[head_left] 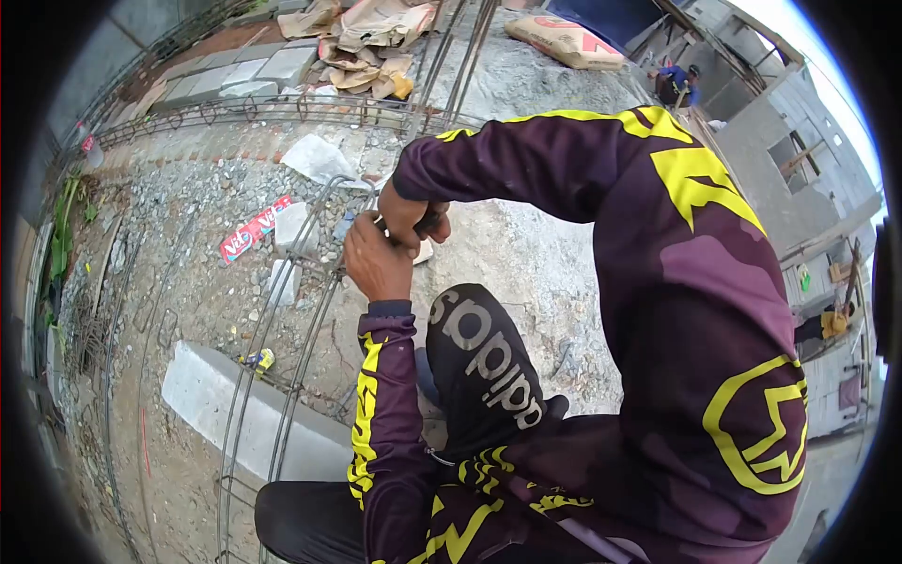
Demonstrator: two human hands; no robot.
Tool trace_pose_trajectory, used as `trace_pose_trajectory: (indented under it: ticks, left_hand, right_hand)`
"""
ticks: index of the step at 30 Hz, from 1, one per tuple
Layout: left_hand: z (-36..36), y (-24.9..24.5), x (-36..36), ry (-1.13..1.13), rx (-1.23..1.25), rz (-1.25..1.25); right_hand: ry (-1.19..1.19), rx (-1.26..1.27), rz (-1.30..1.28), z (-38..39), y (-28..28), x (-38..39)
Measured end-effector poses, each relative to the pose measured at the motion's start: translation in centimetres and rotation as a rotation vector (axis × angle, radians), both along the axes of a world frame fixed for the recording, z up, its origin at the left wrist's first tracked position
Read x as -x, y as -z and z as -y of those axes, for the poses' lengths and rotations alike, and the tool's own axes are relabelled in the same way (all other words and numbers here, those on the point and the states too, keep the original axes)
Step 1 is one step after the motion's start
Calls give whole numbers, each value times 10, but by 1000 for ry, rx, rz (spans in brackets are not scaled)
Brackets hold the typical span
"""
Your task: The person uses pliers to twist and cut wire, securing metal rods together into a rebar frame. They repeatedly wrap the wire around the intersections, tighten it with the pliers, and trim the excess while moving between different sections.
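Note:
My left hand (378, 263) and my right hand (406, 214) are together above the far end of a steel rebar frame (324, 308). Both have their fingers curled in, the right one bent down over the left. Whatever lies between the fingers is hidden by the hands. The frame's long thin bars run from the lower left up to my hands. Under the bars, nearer to me, lies a long pale concrete block (211, 390). White broken pieces (293, 227) lie on the gravel left of my hands.
Another rebar cage (254, 113) crosses the back, before stacked blocks (240, 75) and torn paper sacks (381, 28). A red wrapper (256, 228) lies on the gravel. A full sack (564, 40) rests behind. Two people (675, 85) are farther off at right.

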State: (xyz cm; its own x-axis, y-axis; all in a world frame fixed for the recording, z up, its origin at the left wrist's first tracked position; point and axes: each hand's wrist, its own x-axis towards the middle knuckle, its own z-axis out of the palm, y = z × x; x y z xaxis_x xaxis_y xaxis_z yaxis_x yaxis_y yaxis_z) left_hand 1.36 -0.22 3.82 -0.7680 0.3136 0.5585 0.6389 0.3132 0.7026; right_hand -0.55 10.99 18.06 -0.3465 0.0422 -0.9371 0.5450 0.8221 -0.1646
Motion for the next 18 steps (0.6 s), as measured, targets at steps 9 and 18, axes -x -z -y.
trace_pose_trajectory:
  ticks: [9,18]
  left_hand:
    - [31,-31,60,486,496,-19]
    - [124,-66,55,327,-655,483]
  right_hand:
    - [-946,-727,-908,28,26,-23]
    - [357,239,-247,-37,-17,-53]
